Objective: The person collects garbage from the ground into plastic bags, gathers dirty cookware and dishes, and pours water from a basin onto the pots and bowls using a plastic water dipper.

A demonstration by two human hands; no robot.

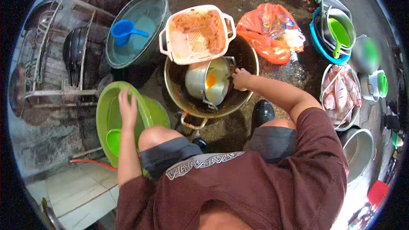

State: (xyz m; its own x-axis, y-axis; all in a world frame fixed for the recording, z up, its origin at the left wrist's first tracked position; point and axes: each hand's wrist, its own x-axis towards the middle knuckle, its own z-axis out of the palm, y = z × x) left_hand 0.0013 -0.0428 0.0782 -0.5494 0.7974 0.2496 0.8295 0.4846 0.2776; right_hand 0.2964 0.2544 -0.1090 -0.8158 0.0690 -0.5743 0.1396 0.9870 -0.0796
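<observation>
My left hand [127, 108] is over the green basin [142, 102], its fingers stretched and apart, holding nothing I can see. Inside the basin, below that hand, sits a bright green dipper [113, 142]. My right hand [241, 79] reaches into the large, dark-stained pot [174, 91] with its fingers curled. What they grip is hidden. Beside those fingers, a smaller metal pot [196, 81] lies tilted on its side in the large pot, with something yellow-orange [211, 81] in its mouth. A soiled white square dish with handles [197, 36] rests at the large pot's far edge.
At the back left stands a water tub [159, 12] with a blue dipper [122, 33]. An orange plastic bag [268, 34] lies on the wet floor. Along the right are nested bowls with a green ladle-like scoop [339, 34], a fish-filled basket [341, 93] and a metal pot [360, 151].
</observation>
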